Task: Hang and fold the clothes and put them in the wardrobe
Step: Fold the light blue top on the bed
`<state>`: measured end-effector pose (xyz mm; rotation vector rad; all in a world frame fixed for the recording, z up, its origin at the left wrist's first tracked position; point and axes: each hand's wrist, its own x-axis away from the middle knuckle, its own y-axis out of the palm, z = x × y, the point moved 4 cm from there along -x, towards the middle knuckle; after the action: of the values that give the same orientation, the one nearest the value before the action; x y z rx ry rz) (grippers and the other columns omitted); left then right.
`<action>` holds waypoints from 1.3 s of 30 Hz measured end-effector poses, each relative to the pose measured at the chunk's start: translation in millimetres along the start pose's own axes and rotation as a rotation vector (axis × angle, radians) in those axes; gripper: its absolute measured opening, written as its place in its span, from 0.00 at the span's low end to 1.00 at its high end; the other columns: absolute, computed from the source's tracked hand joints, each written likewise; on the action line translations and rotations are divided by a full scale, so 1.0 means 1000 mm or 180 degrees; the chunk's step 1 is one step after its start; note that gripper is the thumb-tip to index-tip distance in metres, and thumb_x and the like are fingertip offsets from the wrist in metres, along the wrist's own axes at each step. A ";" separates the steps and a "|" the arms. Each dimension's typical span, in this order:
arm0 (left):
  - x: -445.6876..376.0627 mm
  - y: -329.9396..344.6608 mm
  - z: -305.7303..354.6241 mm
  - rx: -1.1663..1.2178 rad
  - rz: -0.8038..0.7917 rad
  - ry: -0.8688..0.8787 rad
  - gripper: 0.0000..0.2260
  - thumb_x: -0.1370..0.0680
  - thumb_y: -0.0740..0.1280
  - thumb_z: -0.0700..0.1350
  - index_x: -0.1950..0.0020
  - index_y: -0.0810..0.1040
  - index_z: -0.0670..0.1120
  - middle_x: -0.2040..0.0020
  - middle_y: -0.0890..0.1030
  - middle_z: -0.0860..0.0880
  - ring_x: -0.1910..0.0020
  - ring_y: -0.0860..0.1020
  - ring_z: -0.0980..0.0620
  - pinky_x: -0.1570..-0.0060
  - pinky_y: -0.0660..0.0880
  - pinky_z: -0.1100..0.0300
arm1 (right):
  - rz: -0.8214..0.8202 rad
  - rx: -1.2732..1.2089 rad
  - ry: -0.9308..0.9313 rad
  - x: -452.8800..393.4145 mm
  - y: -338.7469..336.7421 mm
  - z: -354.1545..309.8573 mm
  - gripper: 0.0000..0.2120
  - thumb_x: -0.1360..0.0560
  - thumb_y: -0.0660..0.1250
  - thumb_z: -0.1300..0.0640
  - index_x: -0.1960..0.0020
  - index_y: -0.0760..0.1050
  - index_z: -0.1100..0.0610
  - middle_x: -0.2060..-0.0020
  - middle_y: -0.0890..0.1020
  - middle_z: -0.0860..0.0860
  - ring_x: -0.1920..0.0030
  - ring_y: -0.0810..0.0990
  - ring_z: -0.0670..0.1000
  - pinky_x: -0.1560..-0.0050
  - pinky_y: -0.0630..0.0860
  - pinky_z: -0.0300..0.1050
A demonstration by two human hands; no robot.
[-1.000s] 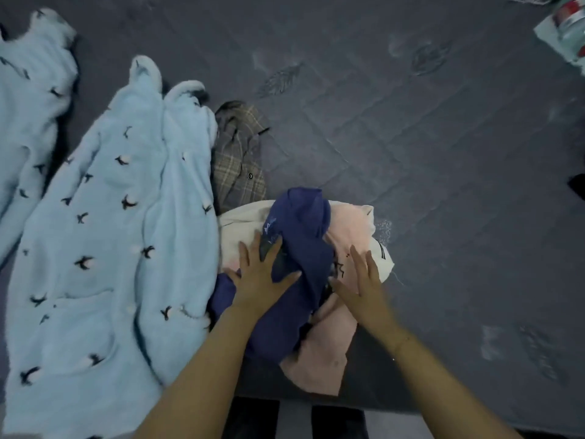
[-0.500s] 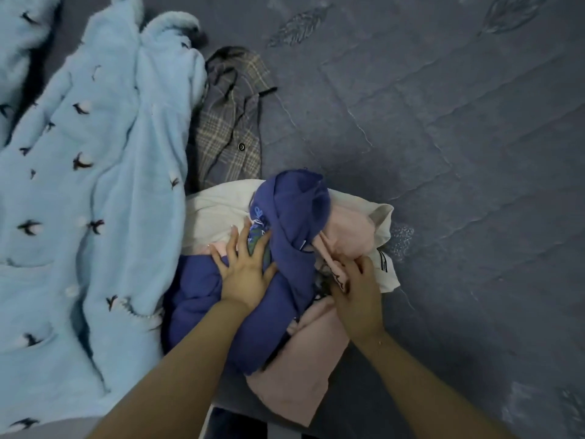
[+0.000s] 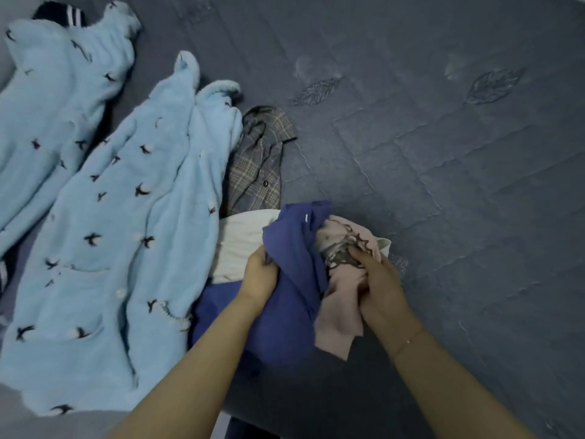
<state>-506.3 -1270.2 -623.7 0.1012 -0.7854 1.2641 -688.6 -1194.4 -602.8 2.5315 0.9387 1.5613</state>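
Observation:
A small heap of clothes lies on the near edge of a dark quilted bed. My left hand grips a dark blue garment that drapes over the heap. My right hand grips a pale pink garment with a dark printed pattern, bunched beside the blue one. A cream-white garment lies under both, mostly covered.
A fluffy light-blue robe with dark bird shapes is spread on the left, with a second light-blue piece beyond it. A grey plaid garment lies just behind the heap. A dark striped item shows at top left.
Both hands went from lying flat on the heap to closing on fabric; the left now grips the blue garment, the right has bunched up the pink one. The view shifted.

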 end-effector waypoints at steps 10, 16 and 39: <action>0.052 -0.089 0.092 0.1407 -0.0203 0.0368 0.11 0.18 0.60 0.37 0.46 0.76 0.51 0.59 0.84 0.60 0.60 0.81 0.67 0.62 0.76 0.72 | -0.1292 0.1421 -0.1270 0.097 0.148 -0.040 0.11 0.24 0.66 0.68 0.50 0.81 0.54 0.58 0.86 0.47 0.57 0.85 0.45 0.59 0.79 0.36; 0.042 -0.212 0.139 0.1692 0.0066 0.0749 0.09 0.19 0.62 0.41 0.47 0.81 0.50 0.55 0.85 0.57 0.56 0.83 0.62 0.61 0.78 0.68 | -0.1616 0.1680 -0.1720 0.152 0.278 -0.021 0.11 0.24 0.65 0.68 0.45 0.79 0.57 0.56 0.86 0.44 0.54 0.83 0.41 0.56 0.77 0.34; -0.129 -0.468 0.068 -0.0362 0.0557 0.0489 0.23 0.20 0.65 0.40 0.26 0.65 0.38 0.27 0.66 0.39 0.27 0.64 0.39 0.30 0.64 0.47 | -0.0722 0.2418 -0.1286 0.055 0.478 0.135 0.16 0.21 0.60 0.65 0.34 0.73 0.59 0.40 0.76 0.51 0.48 0.76 0.42 0.54 0.70 0.25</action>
<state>-138.2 -1563.7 -487.0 -0.1581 -0.7433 1.3714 -332.2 -1519.7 -472.9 2.8426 1.9234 0.6435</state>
